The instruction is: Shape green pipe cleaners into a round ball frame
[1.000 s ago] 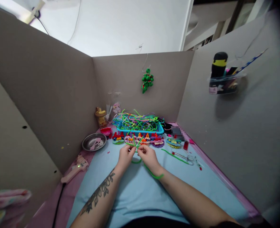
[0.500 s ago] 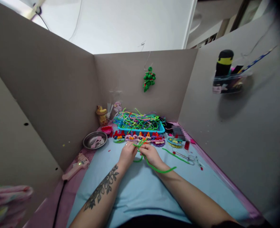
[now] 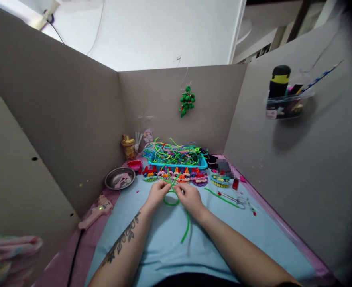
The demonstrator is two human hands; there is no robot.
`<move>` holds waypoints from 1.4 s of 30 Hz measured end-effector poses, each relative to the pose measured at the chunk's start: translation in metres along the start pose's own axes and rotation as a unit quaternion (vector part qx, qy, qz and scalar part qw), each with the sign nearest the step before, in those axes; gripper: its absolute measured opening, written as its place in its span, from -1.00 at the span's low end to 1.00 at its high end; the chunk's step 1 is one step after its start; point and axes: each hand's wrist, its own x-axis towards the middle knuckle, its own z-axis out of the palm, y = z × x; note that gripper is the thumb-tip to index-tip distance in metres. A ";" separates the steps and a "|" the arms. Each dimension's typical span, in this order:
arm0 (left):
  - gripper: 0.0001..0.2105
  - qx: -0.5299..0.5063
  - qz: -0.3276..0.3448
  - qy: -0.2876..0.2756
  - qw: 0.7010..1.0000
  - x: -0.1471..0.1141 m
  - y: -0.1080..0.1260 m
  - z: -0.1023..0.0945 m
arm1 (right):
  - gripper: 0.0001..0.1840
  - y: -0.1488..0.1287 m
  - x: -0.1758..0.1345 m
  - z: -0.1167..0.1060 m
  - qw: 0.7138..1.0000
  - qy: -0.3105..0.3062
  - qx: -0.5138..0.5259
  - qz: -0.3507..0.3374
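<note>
1. Two bare hands meet on the near side of the blue tray [image 3: 205, 164], which serves as landmark for every place below; the tray is heaped with coloured fuzzy stems [image 3: 176, 153].
2. The left hand [image 3: 158, 192] has thumb and fingers pinched narrow on the green stems [image 3: 172, 184], short of the tray's near edge; a tattoo [image 3: 123, 239] runs along that forearm.
3. The right hand [image 3: 190, 198] pinches the same green stems just beside the left fingertips; its grip is narrow too; which strand each hand holds, I cannot tell.
4. The green stems cross between the hands, nearer the wearer than the tray; ends spread upward towards it; a round loop [image 3: 171, 205] hangs beneath; a long tail [image 3: 187, 229] drops below the right hand.
5. A row of four fuzzy figures [image 3: 185, 175] stands along the tray's near side; a blue and yellow figure [image 3: 219, 181] sits just right of its near corner.
6. Nearer than the tray and to its right lie a loose green stem [image 3: 220, 196] and scissors [image 3: 240, 201]; to its left, a metal bowl [image 3: 110, 179]; nearer still, a pink glue gun [image 3: 95, 215].
</note>
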 end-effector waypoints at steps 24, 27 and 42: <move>-0.73 0.048 0.019 -0.096 0.994 -0.006 0.004 0.004 | -0.82 0.025 0.010 0.001 0.990 -0.061 0.086 0.091; -0.74 0.056 0.018 -0.083 0.995 -0.006 0.005 0.006 | -0.81 0.023 0.008 0.007 0.986 -0.030 0.115 0.121; -0.45 -0.173 -0.243 -0.207 0.932 -0.024 0.008 0.006 | -0.70 0.030 0.018 0.000 0.975 0.071 0.160 0.138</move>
